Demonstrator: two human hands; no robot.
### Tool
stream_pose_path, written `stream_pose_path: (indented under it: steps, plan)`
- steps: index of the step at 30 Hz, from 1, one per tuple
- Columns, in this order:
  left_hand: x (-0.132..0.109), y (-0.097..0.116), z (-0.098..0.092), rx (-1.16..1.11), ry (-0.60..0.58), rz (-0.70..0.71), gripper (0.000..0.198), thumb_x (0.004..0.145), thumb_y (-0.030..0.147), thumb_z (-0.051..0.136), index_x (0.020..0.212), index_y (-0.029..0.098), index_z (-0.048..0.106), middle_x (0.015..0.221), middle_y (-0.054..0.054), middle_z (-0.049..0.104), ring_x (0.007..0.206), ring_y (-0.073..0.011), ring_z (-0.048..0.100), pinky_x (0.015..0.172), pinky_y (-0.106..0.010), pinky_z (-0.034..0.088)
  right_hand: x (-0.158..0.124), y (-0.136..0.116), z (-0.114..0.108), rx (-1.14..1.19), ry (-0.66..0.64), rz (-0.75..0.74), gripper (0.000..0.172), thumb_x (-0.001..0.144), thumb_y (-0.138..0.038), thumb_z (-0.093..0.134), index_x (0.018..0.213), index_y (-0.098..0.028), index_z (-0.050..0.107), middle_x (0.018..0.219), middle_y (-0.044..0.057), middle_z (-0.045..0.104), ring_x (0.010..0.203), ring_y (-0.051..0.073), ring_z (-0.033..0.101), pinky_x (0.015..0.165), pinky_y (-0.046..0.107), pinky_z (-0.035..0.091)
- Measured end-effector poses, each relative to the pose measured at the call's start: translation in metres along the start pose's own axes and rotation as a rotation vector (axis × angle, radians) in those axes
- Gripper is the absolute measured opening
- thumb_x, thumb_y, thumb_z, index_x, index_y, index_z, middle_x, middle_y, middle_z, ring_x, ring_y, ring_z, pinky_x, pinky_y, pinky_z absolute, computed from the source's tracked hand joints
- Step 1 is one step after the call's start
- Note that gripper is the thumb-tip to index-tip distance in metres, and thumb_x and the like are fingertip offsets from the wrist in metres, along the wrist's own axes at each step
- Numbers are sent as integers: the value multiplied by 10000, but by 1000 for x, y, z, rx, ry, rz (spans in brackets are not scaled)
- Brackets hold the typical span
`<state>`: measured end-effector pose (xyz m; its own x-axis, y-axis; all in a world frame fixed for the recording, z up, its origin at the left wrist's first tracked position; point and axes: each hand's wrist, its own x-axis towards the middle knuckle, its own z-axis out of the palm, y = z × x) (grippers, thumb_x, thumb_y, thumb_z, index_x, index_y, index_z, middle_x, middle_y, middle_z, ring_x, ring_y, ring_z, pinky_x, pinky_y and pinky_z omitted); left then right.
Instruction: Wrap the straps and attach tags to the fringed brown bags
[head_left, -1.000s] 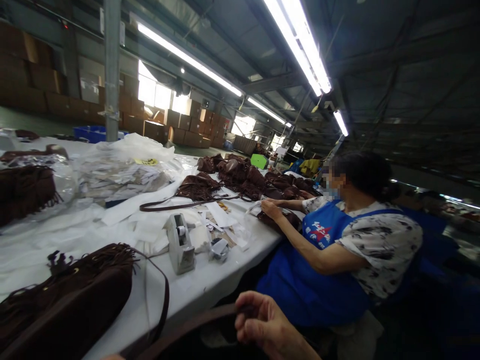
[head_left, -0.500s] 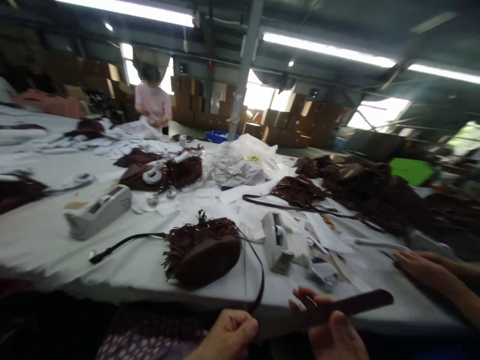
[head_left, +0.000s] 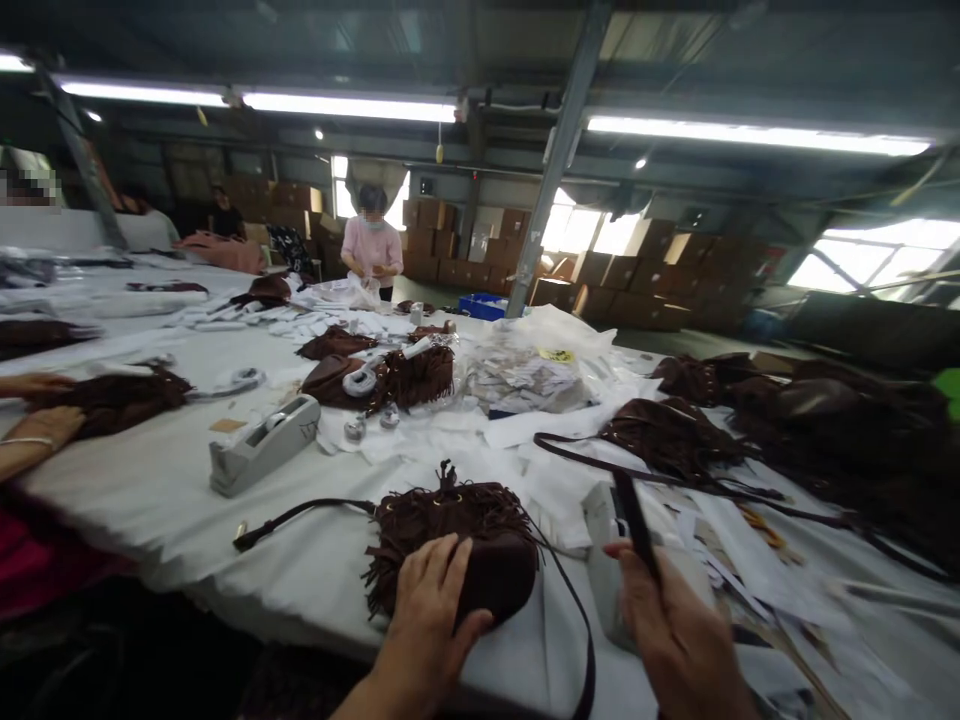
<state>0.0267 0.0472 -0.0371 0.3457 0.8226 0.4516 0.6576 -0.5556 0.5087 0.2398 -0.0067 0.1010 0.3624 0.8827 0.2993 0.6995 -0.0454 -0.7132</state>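
A dark brown fringed suede bag (head_left: 472, 530) lies on the white-covered table (head_left: 150, 490) right in front of me. My left hand (head_left: 429, 605) rests on the bag's near end, fingers curled over it. My right hand (head_left: 667, 625) is closed round the bag's brown strap (head_left: 636, 520), whose end sticks up from my fist. The strap loops down from the bag along the table edge. Another strap end with a metal tip (head_left: 251, 532) trails left of the bag.
A grey tape dispenser (head_left: 262, 455) stands to the left, a white one (head_left: 604, 530) beside my right hand. More brown bags (head_left: 787, 420) pile up at the right, with a plastic bag of papers (head_left: 532, 370) behind. A co-worker's hands (head_left: 37, 425) are at left; a person in pink (head_left: 371, 250) stands far back.
My view has swung left and down. My left hand has gone from holding the strap to lying on the bag. My right hand has turned the strap end upright.
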Motion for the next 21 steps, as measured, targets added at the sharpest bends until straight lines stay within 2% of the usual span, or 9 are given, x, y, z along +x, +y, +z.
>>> stream_pose_path:
  steps: [3, 6, 10, 12, 14, 17, 19, 21]
  plan:
    - [-5, -29, 22, 119, 21, 65, 494, 894, 255, 467, 1386, 232, 436, 1284, -113, 573, 1123, -289, 540, 935, -446, 461, 22, 15, 41, -44, -71, -98, 319, 923, -449, 407, 935, -204, 610, 699, 64, 649, 642, 220, 613, 595, 301, 405]
    - [-12, -46, 33, 66, 91, 165, 450, 918, 221, 437, 1366, 253, 461, 1163, -76, 655, 1013, -217, 620, 873, -333, 524, 39, 40, 91, -142, -101, -118, 325, 943, -373, 347, 928, -197, 620, 699, 82, 671, 642, 238, 634, 583, 307, 397]
    - [-5, -56, 25, -64, 112, 254, 380, 906, 288, 505, 1284, 265, 543, 1068, -45, 701, 927, -171, 668, 841, -228, 538, 51, 81, 153, -92, -93, -87, 340, 942, -301, 316, 892, -187, 632, 745, 91, 689, 689, 229, 650, 611, 293, 419]
    - [8, -60, 18, -108, 89, 222, 303, 872, 340, 563, 1158, 259, 623, 994, -23, 719, 870, -161, 683, 791, -196, 548, 52, 100, 174, 6, -85, -28, 350, 936, -285, 314, 851, -180, 637, 749, 92, 697, 691, 224, 653, 619, 289, 429]
    - [25, -61, 10, -128, 81, 90, 189, 860, 373, 570, 952, 245, 673, 871, 1, 720, 779, -154, 685, 702, -186, 555, 50, 116, 185, 103, -70, 35, 355, 933, -300, 329, 829, -178, 646, 746, 86, 700, 688, 222, 652, 622, 288, 436]
    - [54, -52, 3, -141, 79, -89, 230, 867, 392, 542, 743, 217, 623, 677, 24, 652, 605, -134, 632, 559, -187, 514, 43, 127, 190, 248, 5, 67, 339, 937, -344, 364, 901, -177, 657, 797, 72, 704, 732, 211, 647, 654, 279, 445]
    - [74, -35, 4, -173, 68, -83, 298, 880, 385, 515, 648, 202, 558, 563, 35, 560, 496, -113, 547, 484, -185, 454, 40, 127, 189, 311, 45, 69, 329, 939, -352, 380, 913, -175, 656, 807, 62, 700, 734, 196, 638, 663, 268, 444]
    - [92, -10, 13, -240, 19, 5, 363, 895, 353, 483, 569, 193, 480, 502, 38, 470, 444, -98, 466, 450, -185, 397, 38, 126, 189, 338, 51, 81, 324, 938, -348, 394, 864, -175, 657, 771, 49, 693, 702, 181, 629, 640, 254, 440]
